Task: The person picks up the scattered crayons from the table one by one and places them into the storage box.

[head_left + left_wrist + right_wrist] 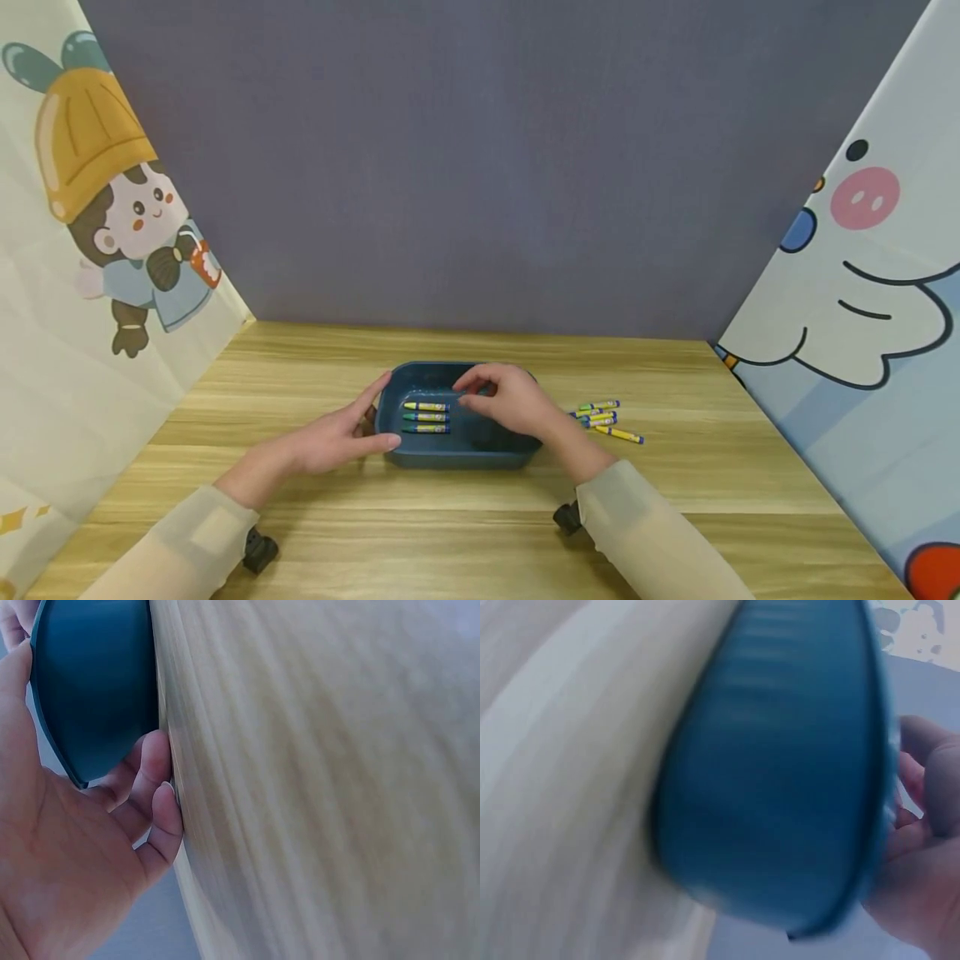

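Left hand (337, 437) grips the left end of a dark blue-green tray (465, 460) at lower center of the frame, thumb at the rim. Three crayons (427, 417) lie inside, tips left. Right hand (510, 400) hovers over the tray's right half, fingers loosely bent, nothing visible in them. More crayons (600, 418) lie loosely piled on the table (660, 500), right of center; likely light, stiff, slightly slick and snappable, they seem best pinched mid-barrel.

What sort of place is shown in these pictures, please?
Probably a screened-off tabletop booth, perhaps set up for recording: a wood-grain table, a plain grey panel behind it, and cartoon-printed panels on both sides.
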### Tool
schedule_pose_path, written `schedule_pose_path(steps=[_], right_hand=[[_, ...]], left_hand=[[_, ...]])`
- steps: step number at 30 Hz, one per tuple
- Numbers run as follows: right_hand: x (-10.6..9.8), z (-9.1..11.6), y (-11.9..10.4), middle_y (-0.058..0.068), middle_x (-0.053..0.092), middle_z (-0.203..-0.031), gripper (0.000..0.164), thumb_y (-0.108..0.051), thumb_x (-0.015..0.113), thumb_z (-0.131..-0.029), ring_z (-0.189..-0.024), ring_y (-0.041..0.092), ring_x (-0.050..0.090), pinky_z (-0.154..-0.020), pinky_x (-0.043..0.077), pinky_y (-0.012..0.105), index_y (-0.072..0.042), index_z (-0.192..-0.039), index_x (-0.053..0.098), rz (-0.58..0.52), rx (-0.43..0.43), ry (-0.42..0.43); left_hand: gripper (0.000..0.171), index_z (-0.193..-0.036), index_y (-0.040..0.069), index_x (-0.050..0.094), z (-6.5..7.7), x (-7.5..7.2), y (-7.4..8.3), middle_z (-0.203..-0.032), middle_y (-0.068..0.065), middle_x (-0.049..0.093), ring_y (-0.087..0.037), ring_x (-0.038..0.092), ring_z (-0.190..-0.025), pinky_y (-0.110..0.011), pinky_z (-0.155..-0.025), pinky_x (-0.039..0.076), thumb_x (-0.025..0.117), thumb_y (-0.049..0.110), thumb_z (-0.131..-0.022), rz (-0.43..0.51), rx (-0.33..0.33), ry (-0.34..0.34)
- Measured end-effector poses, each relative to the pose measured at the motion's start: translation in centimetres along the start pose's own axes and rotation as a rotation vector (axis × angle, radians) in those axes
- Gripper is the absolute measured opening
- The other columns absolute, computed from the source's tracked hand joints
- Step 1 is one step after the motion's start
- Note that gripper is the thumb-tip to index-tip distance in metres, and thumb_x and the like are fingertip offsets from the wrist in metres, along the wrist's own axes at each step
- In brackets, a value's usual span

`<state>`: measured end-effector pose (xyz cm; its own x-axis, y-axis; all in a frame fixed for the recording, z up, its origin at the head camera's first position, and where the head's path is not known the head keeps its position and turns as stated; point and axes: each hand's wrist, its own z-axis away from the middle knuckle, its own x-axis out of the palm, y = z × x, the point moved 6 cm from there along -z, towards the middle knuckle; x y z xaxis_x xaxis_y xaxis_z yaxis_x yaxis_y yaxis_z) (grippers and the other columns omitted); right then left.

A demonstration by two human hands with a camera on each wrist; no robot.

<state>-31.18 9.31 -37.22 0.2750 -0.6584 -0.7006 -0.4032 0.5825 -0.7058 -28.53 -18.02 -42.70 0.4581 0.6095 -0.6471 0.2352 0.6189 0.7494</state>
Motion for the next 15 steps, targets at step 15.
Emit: schedule_pose_path(steps=[15], right_hand=[[-7.3,6.0,4.8,0.004,0.074,-0.111,0.023,-0.025,0.075,-0.106,-0.077,0.027,0.064,-0.061,0.051,0.030,-0.015,-0.127,0.079,-0.034,0.087,0.108]], left_hand=[[0.107,-0.178,0.034,-0.004,-0.1,0.0,-0.2,-0.117,-0.009,0.063,-0.022,0.062,-0.094,-0.033,-0.079,0.053,0.073,0.051,-0.105,0.000,0.007,0.001]])
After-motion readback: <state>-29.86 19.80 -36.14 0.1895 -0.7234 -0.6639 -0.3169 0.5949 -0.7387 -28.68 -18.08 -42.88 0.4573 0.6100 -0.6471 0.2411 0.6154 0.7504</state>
